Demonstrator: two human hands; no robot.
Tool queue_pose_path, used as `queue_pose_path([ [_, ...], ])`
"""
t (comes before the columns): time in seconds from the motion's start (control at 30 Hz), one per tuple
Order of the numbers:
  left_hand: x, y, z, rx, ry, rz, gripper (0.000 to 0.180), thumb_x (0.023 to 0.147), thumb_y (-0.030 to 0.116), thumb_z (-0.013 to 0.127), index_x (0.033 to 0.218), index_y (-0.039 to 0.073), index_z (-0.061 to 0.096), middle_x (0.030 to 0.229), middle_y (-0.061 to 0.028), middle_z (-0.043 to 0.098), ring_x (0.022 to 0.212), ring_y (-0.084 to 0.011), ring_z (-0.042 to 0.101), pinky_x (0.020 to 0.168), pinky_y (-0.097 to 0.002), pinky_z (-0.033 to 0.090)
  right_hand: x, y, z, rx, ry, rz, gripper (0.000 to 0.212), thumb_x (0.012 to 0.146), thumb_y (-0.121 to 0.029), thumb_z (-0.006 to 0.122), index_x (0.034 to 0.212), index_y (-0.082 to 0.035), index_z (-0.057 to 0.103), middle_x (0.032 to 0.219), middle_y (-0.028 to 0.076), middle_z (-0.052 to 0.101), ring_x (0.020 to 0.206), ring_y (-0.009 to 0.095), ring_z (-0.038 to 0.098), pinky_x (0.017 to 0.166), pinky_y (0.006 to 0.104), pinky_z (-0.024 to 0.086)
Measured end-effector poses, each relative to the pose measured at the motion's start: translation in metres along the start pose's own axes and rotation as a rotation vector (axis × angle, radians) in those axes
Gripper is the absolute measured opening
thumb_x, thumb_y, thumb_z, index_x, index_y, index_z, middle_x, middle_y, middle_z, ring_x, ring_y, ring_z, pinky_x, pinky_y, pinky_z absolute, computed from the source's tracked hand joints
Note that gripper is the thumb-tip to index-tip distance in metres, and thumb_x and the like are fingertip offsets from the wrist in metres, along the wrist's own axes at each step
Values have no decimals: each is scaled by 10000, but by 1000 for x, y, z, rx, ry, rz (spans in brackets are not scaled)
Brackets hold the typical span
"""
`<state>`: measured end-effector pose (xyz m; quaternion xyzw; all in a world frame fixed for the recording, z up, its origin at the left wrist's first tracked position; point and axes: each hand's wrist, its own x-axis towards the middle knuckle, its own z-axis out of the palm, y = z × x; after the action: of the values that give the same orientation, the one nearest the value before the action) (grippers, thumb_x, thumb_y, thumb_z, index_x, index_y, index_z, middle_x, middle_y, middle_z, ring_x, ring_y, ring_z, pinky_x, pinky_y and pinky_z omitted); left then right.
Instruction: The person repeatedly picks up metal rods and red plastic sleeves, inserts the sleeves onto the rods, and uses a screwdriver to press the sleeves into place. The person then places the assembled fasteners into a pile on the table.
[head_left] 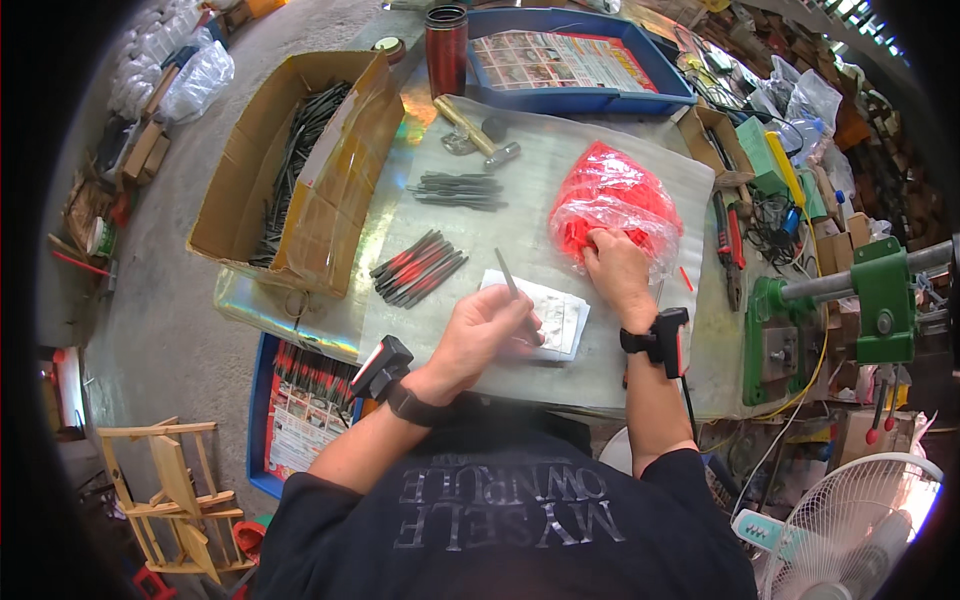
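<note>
My left hand point(493, 325) is closed round a thin dark metal rod point(507, 273) that points up and away, over a folded white paper point(553, 318). To its right, my right hand point(617, 268) has its fingertips in the mouth of a clear plastic bag point(625, 200) full of small red pieces. The fingers are bent together; what they pinch is hidden. One red tube-like piece point(686, 279) lies right of the bag. Left of my hands is a bundle of dark rods with red sleeves point(418, 268), and beyond it a pile of bare dark rods point(457, 190).
A cardboard box point(330, 185) of dark rods stands at the left. A hammer point(478, 130), red tumbler point(446, 50) and blue tray point(640, 103) are at the back. Pliers point(729, 245) and a green press point(880, 300) are on the right, a fan point(850, 530) below.
</note>
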<state>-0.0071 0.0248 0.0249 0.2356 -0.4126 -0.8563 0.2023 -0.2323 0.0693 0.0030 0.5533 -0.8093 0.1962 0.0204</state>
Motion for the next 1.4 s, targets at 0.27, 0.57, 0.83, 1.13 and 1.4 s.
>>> queue_pose_path([
  [0.27,-2,7,-7,-30,11,-5,190,929,184,528,1026,21,545,784,-56,587,638,-160,641,493,-218,533,-3,-1,-7,173,167,-213,104,776,-100,644,836,-24,606,797,144,613,721,319,602,638,390,476],
  [0.57,1,18,-6,195,-26,122,281,916,96,536,1179,-4,533,801,-40,577,656,-106,595,550,-206,496,-29,-39,-50,453,0,-503,129,742,-28,672,857,-12,617,823,111,600,711,265,579,611,338,450],
  [0.83,-6,26,-7,169,-158,-13,297,898,91,554,1164,-40,538,807,-30,584,636,-65,570,514,-186,469,-33,-65,-56,398,97,-672,230,660,-35,667,885,-69,641,841,81,598,735,250,561,677,369,441],
  [1.13,-10,3,-3,124,-8,143,311,871,103,615,1157,-8,563,767,-10,592,623,-58,557,519,-175,449,-72,-79,-31,1222,-77,228,136,865,-93,617,941,20,611,804,-1,594,699,49,508,637,191,413],
  [1.4,-12,0,2,178,-71,133,388,868,78,610,1244,28,529,734,-9,607,622,-60,562,540,-183,472,-71,-88,-36,1347,-216,246,175,899,-94,561,980,55,602,805,61,639,669,97,600,574,216,490],
])
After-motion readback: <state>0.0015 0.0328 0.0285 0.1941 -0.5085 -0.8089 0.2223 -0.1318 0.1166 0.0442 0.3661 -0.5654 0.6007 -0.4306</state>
